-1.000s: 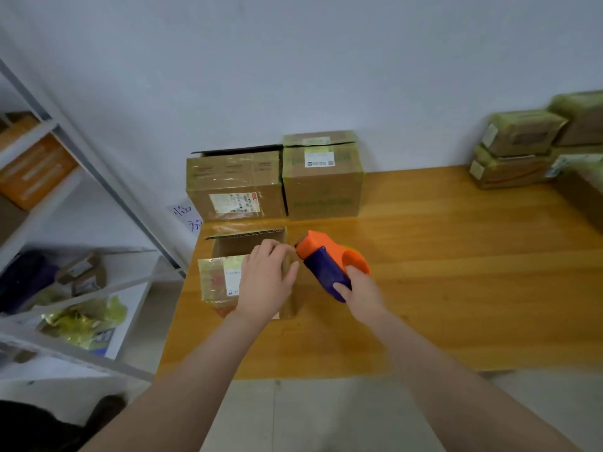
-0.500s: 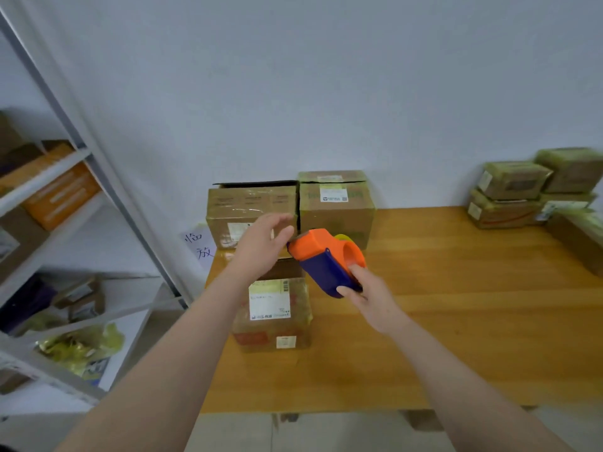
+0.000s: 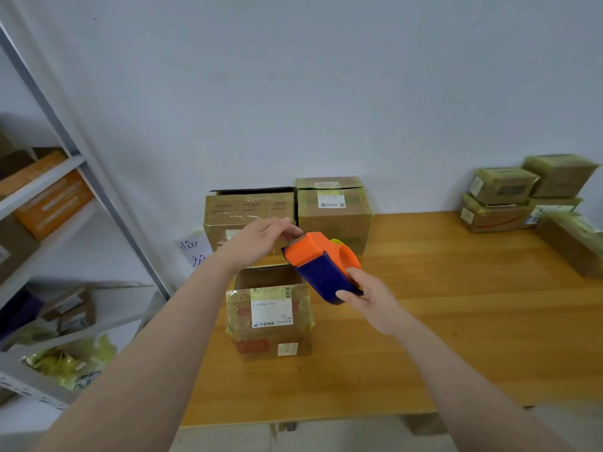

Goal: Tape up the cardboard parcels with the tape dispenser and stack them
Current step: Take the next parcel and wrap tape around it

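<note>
A small cardboard parcel [image 3: 270,318] with a white label stands on the wooden table [image 3: 456,321] near its left edge, its far flap standing up. My right hand [image 3: 372,301] grips the orange and blue tape dispenser [image 3: 321,265], held in the air above the parcel's right rear corner. My left hand [image 3: 261,239] is raised beside the dispenser's toothed front edge, with its fingertips at that edge; whether they pinch the tape end cannot be told.
Two larger boxes [image 3: 249,216] [image 3: 332,210] stand against the wall behind the parcel. Several taped parcels [image 3: 502,200] are stacked at the table's far right. A metal shelf rack [image 3: 49,243] with boxes and bags stands to the left.
My left hand has left the parcel's top and risen to the dispenser's front edge. The dispenser has lifted with my right hand. The camera has tilted up.
</note>
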